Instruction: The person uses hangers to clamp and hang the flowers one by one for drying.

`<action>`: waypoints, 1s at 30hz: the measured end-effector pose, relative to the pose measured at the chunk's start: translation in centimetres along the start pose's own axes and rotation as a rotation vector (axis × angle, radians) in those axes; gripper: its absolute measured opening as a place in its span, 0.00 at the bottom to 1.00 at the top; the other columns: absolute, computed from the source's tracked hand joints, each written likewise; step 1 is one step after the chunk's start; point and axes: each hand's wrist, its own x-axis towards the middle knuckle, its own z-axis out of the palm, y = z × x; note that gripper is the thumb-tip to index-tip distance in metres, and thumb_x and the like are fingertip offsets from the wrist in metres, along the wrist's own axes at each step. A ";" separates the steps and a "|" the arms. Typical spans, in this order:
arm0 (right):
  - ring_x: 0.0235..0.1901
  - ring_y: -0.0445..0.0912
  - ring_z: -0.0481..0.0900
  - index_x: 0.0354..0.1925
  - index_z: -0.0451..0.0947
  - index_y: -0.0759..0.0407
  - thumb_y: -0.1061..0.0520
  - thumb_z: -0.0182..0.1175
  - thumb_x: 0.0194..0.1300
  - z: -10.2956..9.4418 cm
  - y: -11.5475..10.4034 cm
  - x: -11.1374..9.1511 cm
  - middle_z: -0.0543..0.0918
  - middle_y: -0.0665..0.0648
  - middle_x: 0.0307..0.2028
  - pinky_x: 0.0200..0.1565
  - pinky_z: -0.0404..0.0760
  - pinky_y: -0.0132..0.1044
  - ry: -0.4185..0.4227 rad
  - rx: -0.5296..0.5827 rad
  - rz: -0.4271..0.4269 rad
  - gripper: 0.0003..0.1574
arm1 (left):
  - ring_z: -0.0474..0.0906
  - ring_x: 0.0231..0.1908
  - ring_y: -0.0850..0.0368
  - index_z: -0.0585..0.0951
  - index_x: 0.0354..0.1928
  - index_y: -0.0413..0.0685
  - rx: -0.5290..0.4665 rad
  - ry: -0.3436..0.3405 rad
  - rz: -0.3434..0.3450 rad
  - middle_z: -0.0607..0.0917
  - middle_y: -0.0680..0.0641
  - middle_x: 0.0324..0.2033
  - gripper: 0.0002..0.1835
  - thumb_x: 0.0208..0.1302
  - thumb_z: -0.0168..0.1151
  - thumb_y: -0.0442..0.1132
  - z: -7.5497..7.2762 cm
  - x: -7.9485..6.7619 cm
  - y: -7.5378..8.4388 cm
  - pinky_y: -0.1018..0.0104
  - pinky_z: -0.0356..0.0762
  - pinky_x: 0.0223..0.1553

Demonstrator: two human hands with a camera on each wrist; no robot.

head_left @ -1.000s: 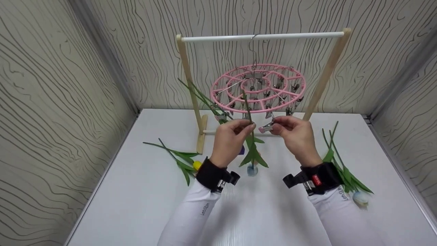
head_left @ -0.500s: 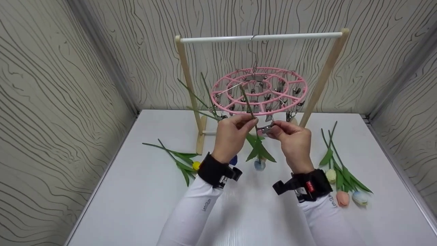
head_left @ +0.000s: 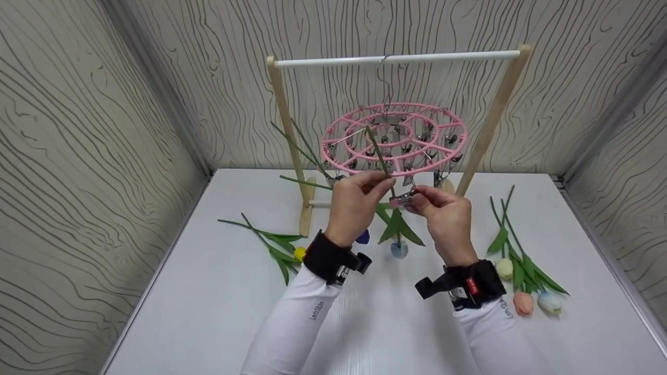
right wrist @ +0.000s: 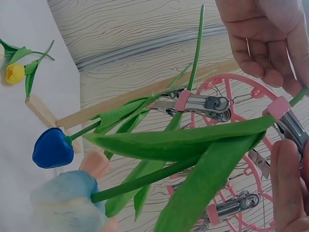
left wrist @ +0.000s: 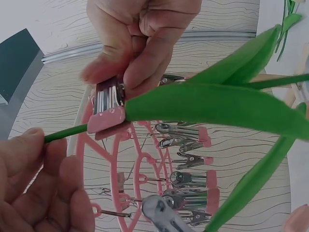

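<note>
An artificial light blue tulip (head_left: 399,250) hangs head down in the middle, its green stem pinched by my left hand (head_left: 354,208) above the leaves. My right hand (head_left: 447,224) pinches a metal clip (head_left: 403,199) with pink tips. The left wrist view shows the clip's pink tips (left wrist: 107,120) across the stem, between my left fingers and the leaves; whether they press on it I cannot tell. Above my hands hangs a pink round clip hanger (head_left: 401,171). A dark blue tulip (right wrist: 53,147) hangs beside the held one, with a clip (right wrist: 203,102) on a stem nearby.
A wooden stand (head_left: 492,120) with a white bar (head_left: 333,61) carries the hanger. On the white table (head_left: 198,312), a yellow tulip (head_left: 299,253) lies at left. Cream (head_left: 504,269), peach (head_left: 523,303) and light blue (head_left: 549,301) tulips lie at right.
My right hand has brought the clip leftward onto the stem, from a small gap one second ago. The held tulip has shifted slightly right and up. The hanger has swayed a little.
</note>
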 end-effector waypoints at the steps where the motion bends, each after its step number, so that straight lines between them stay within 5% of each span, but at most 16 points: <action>1: 0.36 0.43 0.89 0.52 0.81 0.78 0.68 0.63 0.70 -0.1 0.1 0.0 0.87 0.54 0.37 0.45 0.87 0.38 -0.015 0.006 0.009 0.16 | 0.84 0.31 0.61 0.89 0.43 0.40 0.000 -0.001 0.004 0.90 0.46 0.35 0.07 0.69 0.68 0.37 0.0 0.0 -0.1 0.73 0.82 0.34; 11: 0.46 0.44 0.89 0.64 0.76 0.70 0.56 0.65 0.71 -1.1 1.2 -0.2 0.86 0.63 0.50 0.51 0.84 0.38 -0.190 -0.031 0.001 0.28 | 0.83 0.32 0.62 0.89 0.45 0.42 0.027 0.003 0.007 0.90 0.47 0.35 0.09 0.70 0.67 0.39 0.2 0.4 -1.0 0.72 0.81 0.35; 16: 0.44 0.41 0.88 0.62 0.78 0.69 0.55 0.65 0.72 -1.4 1.8 -1.0 0.86 0.67 0.51 0.48 0.85 0.33 -0.124 -0.156 -0.059 0.26 | 0.82 0.31 0.62 0.89 0.45 0.42 0.019 -0.001 -0.049 0.90 0.47 0.37 0.09 0.69 0.68 0.38 0.1 0.7 -1.8 0.73 0.81 0.34; 30: 0.42 0.33 0.83 0.54 0.86 0.62 0.56 0.64 0.73 -5.1 4.5 -4.0 0.89 0.58 0.48 0.41 0.78 0.18 0.000 -0.565 -0.169 0.16 | 0.81 0.30 0.63 0.89 0.43 0.42 0.003 0.012 -0.097 0.89 0.48 0.35 0.07 0.69 0.68 0.38 0.2 0.7 -4.3 0.72 0.79 0.33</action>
